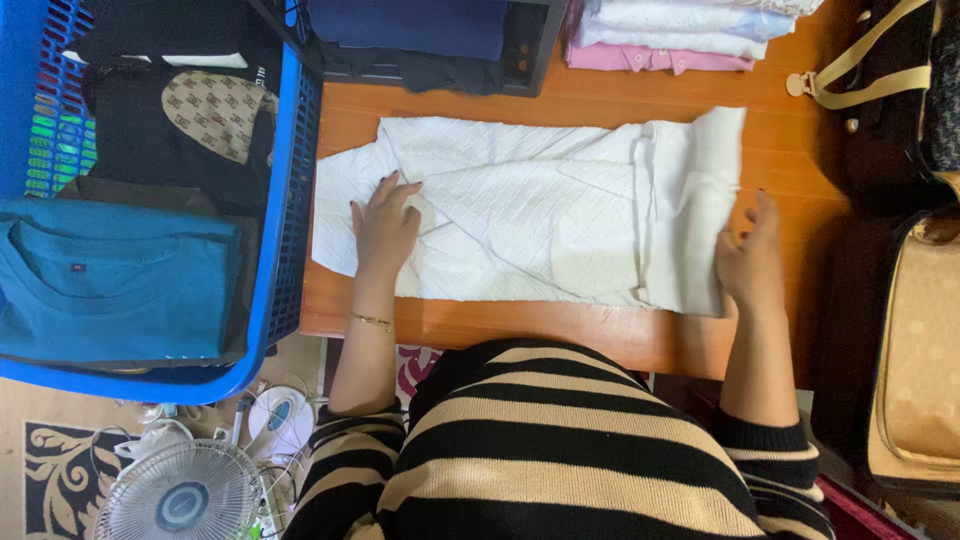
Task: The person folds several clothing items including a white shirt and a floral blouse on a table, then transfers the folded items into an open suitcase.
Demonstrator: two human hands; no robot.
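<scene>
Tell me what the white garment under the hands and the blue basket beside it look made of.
White garment: soft knit or quilted fabric, matte, judging by its raised diamond texture and limp folds. Blue basket: likely moulded plastic, slightly glossy, with a rigid slotted wall.

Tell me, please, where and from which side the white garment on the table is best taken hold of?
Probably at its folded right end, from the right: the white garment lies flat, but that end stands up as a thick edge beside the right hand, while the left hand presses the other end.

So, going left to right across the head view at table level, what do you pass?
Blue basket → left hand → white garment → right hand → tan bag.
</scene>
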